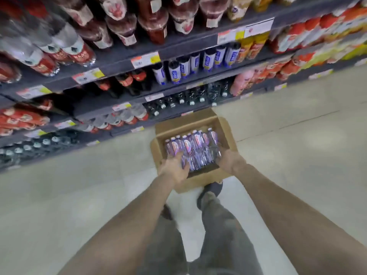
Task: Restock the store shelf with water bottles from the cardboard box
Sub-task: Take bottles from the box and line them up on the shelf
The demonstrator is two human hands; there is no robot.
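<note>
Reaching down past grey trousers and dark shoes, both bare arms are stretching into the cardboard box, which is sitting on the pale floor; the left hand is curling its fingers over the near left end of the bottles; the right hand is lying against their near right end, fingers hidden, so its grip cannot be told; the purple-labelled bottles are sitting packed side by side inside the box; just beyond its far edge the shelf is carrying tiers of drinks.
</note>
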